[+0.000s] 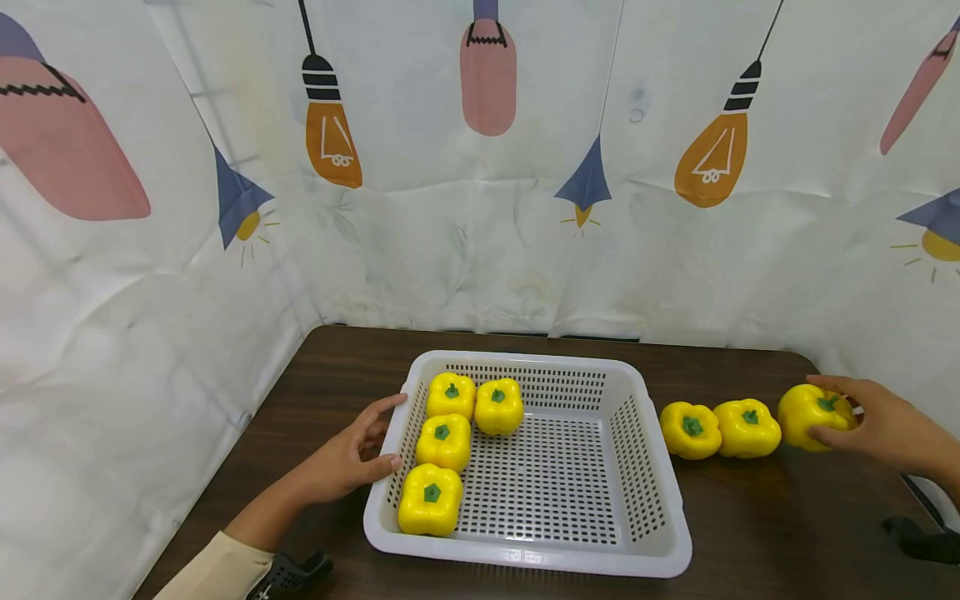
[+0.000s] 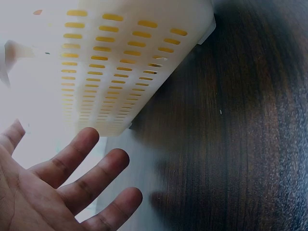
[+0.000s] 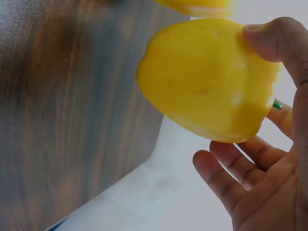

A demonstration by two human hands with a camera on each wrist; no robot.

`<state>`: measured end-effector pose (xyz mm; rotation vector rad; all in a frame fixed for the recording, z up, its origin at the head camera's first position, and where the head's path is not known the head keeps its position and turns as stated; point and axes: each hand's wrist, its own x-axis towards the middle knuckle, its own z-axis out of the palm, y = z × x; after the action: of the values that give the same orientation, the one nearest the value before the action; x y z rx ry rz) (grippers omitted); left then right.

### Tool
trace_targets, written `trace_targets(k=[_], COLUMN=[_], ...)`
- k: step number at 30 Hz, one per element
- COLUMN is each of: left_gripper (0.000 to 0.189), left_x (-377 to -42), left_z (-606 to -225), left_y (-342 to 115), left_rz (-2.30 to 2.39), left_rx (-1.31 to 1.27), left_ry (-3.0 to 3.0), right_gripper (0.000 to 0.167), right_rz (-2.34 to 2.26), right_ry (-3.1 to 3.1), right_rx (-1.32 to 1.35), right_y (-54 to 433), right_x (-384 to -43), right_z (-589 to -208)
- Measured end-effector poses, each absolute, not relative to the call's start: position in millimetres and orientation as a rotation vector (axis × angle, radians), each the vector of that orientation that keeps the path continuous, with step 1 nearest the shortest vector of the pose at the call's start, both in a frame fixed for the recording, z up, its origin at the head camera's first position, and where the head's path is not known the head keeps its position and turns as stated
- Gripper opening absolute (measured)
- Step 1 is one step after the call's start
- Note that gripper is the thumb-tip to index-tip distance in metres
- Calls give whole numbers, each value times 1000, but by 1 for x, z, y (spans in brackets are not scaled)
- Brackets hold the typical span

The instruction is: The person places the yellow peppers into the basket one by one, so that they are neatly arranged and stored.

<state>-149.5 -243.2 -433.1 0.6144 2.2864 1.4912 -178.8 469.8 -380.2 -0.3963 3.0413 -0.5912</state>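
My right hand [image 1: 892, 421] grips a yellow bell pepper [image 1: 813, 417], thumb on one side and fingers on the other. Seen from the right wrist, this pepper [image 3: 207, 82] has bare space between its underside and the dark tabletop. Two more yellow peppers, one in the middle [image 1: 747, 428] and one nearer the basket [image 1: 691, 431], sit in a row to its left. At the left rim of a white perforated basket [image 1: 570, 560], my left hand [image 1: 352, 454] rests with fingers spread and thumb tip at the edge. Several yellow peppers [image 1: 444, 442] stand stem-up along the basket's left side.
The basket stands on a dark wood-grain table [image 1: 757, 517]. A white cloth [image 1: 480, 250] printed with lamps and bulbs hangs behind and to the left. A black strap [image 1: 922, 540] shows near the right forearm, another dark strap [image 1: 296, 575] by the left sleeve.
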Motion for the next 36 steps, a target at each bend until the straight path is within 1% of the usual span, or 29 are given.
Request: trace_targets(k=[8, 23, 36], left_gripper=[83, 83, 83], left_x=[-149, -149, -149], left_z=[-433, -433, -433], left_y=[-244, -244, -244], left_rz=[1496, 1485, 1485], left_rx=[617, 615, 613], left_ry=[2290, 2298, 2295], right_gripper=[75, 72, 76], right_rz=[-588, -556, -524], right_ry=[3120, 3195, 3205], right_rx=[-421, -511, -508], right_y=[468, 446, 424], right_x=[-181, -180, -176], right_z=[-366, -340, -329])
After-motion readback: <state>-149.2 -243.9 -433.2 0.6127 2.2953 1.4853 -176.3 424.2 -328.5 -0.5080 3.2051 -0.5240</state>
